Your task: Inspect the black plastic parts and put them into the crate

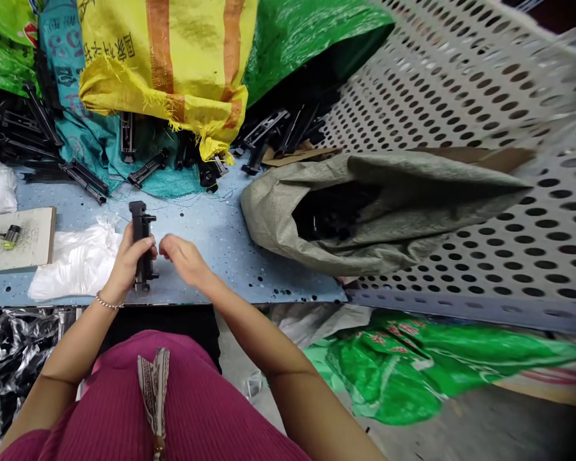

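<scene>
My left hand [127, 259] is wrapped round a long black plastic part [141, 240] that stands upright over the blue table [221, 230]. Right beside it, my right hand [182, 255] has its fingers curled together, fingertips close to the part's middle. Whether the right hand holds something small I cannot make out.
A grey woven sack [365, 218] with black parts inside lies open at the right. Yellow [173, 57], teal and green sacks and several loose black parts [81, 176] fill the back. A white plastic bag [74, 262] and a board with a hammer [9, 235] lie at left. A perforated white panel [461, 96] stands at right.
</scene>
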Demonstrator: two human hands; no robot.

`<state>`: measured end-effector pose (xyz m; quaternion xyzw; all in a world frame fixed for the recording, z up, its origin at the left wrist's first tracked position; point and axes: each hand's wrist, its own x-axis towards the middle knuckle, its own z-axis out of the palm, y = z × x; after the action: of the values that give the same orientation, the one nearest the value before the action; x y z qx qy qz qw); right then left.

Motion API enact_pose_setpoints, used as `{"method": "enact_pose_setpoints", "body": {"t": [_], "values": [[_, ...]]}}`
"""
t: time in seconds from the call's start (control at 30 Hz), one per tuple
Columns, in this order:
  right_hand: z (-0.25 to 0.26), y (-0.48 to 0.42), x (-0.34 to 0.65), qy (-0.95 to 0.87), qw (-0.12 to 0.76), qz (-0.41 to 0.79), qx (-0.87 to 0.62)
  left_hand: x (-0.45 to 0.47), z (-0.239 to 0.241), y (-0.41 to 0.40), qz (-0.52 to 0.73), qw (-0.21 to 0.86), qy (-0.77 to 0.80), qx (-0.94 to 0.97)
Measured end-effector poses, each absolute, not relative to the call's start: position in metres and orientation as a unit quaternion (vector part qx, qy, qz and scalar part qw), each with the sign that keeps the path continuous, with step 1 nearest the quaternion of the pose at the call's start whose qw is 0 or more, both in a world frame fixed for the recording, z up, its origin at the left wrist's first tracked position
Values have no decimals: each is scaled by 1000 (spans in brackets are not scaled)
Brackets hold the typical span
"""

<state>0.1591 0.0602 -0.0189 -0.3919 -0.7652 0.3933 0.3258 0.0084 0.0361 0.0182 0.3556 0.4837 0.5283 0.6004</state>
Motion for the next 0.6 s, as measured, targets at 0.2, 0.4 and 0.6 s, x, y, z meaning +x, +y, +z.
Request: {"method": "enact_pose_setpoints", "body": {"t": [0.2,0.4,0.6], "values": [[-26,30,168,-880,240,255,-320,-11,6,46,505,603,524,325],[-10,144,144,-852,260,197,-410,3,-48,31,438,440,612,489],[-15,261,98,-883,184,133,-411,36,-77,12,369,392,583,609]]}}
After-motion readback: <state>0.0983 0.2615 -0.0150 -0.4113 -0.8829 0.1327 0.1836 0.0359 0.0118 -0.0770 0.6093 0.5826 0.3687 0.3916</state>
